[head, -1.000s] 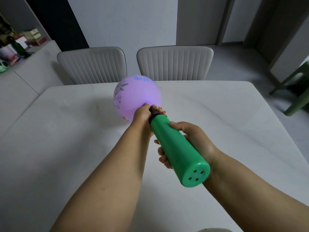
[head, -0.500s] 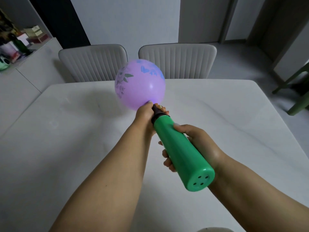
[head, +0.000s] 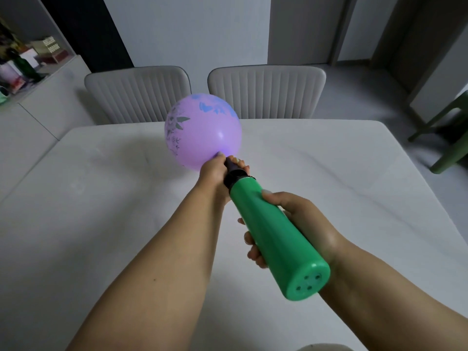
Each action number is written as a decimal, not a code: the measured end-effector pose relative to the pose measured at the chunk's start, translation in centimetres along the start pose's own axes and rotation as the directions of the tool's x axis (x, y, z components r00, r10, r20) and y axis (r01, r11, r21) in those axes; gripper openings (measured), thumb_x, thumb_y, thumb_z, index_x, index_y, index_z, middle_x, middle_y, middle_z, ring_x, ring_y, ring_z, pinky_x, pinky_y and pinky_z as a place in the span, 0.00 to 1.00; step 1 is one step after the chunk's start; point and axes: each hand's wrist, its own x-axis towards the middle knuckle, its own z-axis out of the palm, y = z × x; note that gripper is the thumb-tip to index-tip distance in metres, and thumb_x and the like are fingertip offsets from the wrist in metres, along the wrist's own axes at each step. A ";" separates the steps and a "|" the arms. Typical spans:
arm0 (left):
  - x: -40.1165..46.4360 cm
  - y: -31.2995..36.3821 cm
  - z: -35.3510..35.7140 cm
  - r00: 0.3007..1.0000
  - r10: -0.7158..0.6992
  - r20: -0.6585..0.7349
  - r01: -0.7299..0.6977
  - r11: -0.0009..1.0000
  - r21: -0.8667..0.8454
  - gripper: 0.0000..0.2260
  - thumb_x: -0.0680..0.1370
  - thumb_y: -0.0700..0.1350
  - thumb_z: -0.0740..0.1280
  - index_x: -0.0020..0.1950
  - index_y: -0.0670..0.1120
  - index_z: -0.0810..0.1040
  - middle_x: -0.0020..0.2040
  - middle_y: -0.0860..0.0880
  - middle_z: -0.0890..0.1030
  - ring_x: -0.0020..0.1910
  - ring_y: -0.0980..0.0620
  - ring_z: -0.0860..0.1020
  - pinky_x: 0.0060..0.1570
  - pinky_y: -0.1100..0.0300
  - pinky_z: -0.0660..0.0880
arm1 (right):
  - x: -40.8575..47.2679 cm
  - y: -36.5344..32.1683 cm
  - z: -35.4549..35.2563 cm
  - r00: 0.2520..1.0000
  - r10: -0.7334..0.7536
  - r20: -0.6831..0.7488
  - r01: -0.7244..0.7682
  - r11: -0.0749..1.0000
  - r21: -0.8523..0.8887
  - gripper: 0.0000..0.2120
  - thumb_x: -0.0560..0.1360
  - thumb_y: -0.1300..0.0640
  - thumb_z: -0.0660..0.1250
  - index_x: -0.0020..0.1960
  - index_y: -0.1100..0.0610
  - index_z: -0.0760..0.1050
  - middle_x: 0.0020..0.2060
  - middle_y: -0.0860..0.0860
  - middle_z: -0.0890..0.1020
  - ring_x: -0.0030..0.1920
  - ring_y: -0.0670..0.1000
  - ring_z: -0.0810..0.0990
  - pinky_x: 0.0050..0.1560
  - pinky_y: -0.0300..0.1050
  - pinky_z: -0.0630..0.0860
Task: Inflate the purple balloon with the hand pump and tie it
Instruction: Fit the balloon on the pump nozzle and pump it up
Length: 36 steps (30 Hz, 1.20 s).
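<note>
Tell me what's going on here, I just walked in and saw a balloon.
A person is inflating a purple balloon with a green hand pump over a white table. The left hand pinches the balloon's neck onto the pump's black nozzle, and the right hand wraps the pump's barrel. The balloon is rounded out but still on the pump, not yet tied.

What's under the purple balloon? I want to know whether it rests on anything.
Only bare white table shows below the purple balloon. Its neck sits on the green pump, covered by the left hand.
</note>
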 end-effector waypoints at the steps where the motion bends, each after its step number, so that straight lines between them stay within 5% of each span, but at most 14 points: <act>1: 0.2 0.4 -0.3 1.000 0.001 0.004 -0.001 1.000 -0.011 0.20 0.84 0.48 0.51 0.33 0.44 0.64 0.21 0.50 0.69 0.27 0.53 0.65 0.29 0.64 0.67 | -0.4 0.4 -0.2 1.000 0.004 0.016 -0.004 1.000 -0.002 0.24 0.71 0.47 0.63 0.56 0.66 0.72 0.30 0.61 0.79 0.24 0.58 0.80 0.26 0.42 0.77; 5: 0.4 0.6 -0.7 1.000 -0.020 0.003 0.020 1.000 -0.015 0.19 0.84 0.49 0.51 0.34 0.44 0.65 0.19 0.51 0.70 0.19 0.54 0.69 0.24 0.69 0.70 | -1.4 1.2 -0.2 0.997 0.030 0.077 -0.029 0.999 -0.015 0.24 0.68 0.47 0.63 0.54 0.66 0.73 0.30 0.61 0.79 0.24 0.59 0.80 0.26 0.43 0.77; 9: -0.6 -0.4 0.3 0.999 -0.035 0.011 0.035 0.999 0.016 0.20 0.84 0.48 0.49 0.33 0.45 0.63 0.20 0.50 0.67 0.27 0.53 0.63 0.29 0.64 0.65 | -0.2 -0.3 0.7 1.000 -0.009 -0.001 0.009 1.000 0.003 0.21 0.72 0.48 0.61 0.51 0.66 0.73 0.29 0.61 0.78 0.22 0.58 0.78 0.25 0.41 0.77; 18: 0.3 1.7 -1.4 1.000 -0.001 0.000 0.000 0.999 -0.049 0.19 0.84 0.48 0.51 0.34 0.44 0.65 0.19 0.50 0.70 0.20 0.54 0.69 0.25 0.69 0.69 | -1.3 0.8 0.3 0.995 0.028 0.097 -0.026 0.999 -0.025 0.24 0.67 0.47 0.64 0.52 0.66 0.74 0.30 0.60 0.79 0.24 0.58 0.79 0.26 0.42 0.77; 26: -0.5 0.6 -0.4 1.000 -0.011 0.002 0.011 1.000 -0.003 0.20 0.83 0.48 0.50 0.32 0.45 0.63 0.20 0.51 0.66 0.28 0.53 0.63 0.31 0.64 0.65 | 0.8 -0.3 1.7 1.000 -0.009 -0.001 0.009 1.000 -0.010 0.21 0.73 0.48 0.62 0.55 0.66 0.72 0.29 0.61 0.78 0.22 0.58 0.78 0.25 0.42 0.77; 32: -0.5 1.7 -1.6 1.000 0.018 -0.006 -0.019 0.999 -0.027 0.19 0.84 0.47 0.50 0.33 0.44 0.64 0.18 0.51 0.69 0.18 0.54 0.69 0.26 0.67 0.69 | -1.2 1.4 1.0 0.996 0.035 0.088 -0.033 0.999 -0.030 0.23 0.72 0.47 0.61 0.55 0.66 0.73 0.30 0.60 0.79 0.23 0.58 0.79 0.26 0.42 0.77; 36: -1.4 0.8 -0.3 1.000 -0.007 0.018 0.008 0.999 -0.041 0.20 0.84 0.47 0.50 0.32 0.44 0.62 0.21 0.51 0.66 0.27 0.54 0.63 0.30 0.63 0.66 | -0.2 0.1 1.8 1.000 -0.014 0.020 0.014 0.999 -0.037 0.21 0.73 0.48 0.60 0.53 0.67 0.73 0.28 0.61 0.78 0.22 0.58 0.79 0.25 0.42 0.77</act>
